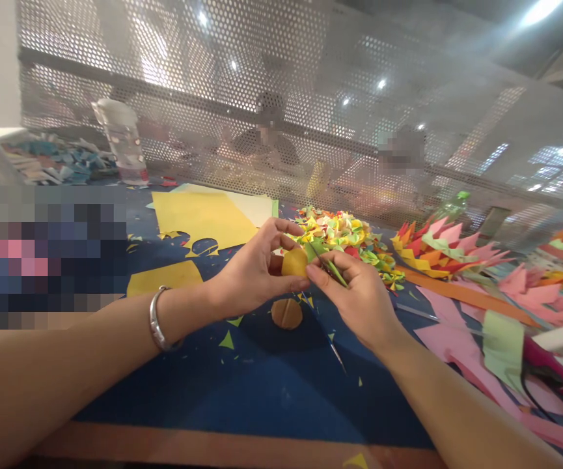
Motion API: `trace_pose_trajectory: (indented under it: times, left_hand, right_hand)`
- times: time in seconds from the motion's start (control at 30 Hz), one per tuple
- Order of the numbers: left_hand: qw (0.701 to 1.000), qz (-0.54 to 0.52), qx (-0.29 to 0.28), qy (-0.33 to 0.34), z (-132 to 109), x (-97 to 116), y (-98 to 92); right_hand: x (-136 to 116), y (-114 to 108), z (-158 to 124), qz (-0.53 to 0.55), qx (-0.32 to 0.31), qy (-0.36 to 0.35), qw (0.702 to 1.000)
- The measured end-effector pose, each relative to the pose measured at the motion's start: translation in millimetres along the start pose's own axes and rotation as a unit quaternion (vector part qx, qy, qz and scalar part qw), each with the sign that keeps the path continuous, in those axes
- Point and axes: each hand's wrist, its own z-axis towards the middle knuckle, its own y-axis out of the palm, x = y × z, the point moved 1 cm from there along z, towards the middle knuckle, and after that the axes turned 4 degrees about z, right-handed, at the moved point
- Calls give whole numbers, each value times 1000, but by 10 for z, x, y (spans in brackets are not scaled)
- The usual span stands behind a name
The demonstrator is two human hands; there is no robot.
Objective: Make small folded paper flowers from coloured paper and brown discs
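My left hand (pixel 254 270) is closed in a pinch on a small round yellow paper piece (pixel 294 262), held above the blue table surface (pixel 261 378). A silver bracelet (pixel 158 320) sits on that wrist. My right hand (pixel 359 293) is closed too, pinching a thin green paper strip (pixel 330 266) against the yellow piece. Both hands meet just in front of a heap of small folded coloured paper bits (pixel 347 238). A brown paper disc (pixel 286 313) lies flat on the table directly below the hands.
Yellow paper sheets (pixel 203 218) lie at the back left. Pink, orange and green strips and offcuts (pixel 481 312) cover the right side. A perforated metal screen (pixel 281 111) stands behind the table, with people seated beyond it. A clear bottle (pixel 122 140) stands at the back left.
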Motion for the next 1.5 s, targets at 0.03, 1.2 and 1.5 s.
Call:
trace_pose_trajectory:
  times: [0.03, 1.2, 1.5]
  left_hand:
    - [1000, -23, 7, -21, -1, 11, 0]
    - [940, -176, 101, -276, -10, 73, -23]
    - [926, -222, 47, -303, -63, 94, 43]
  right_hand:
    - [-7, -1, -2, -3, 5, -6, 1000]
    - [-71, -108, -58, -36, -55, -33, 997]
    - [4, -83, -76, -108, -61, -64, 990]
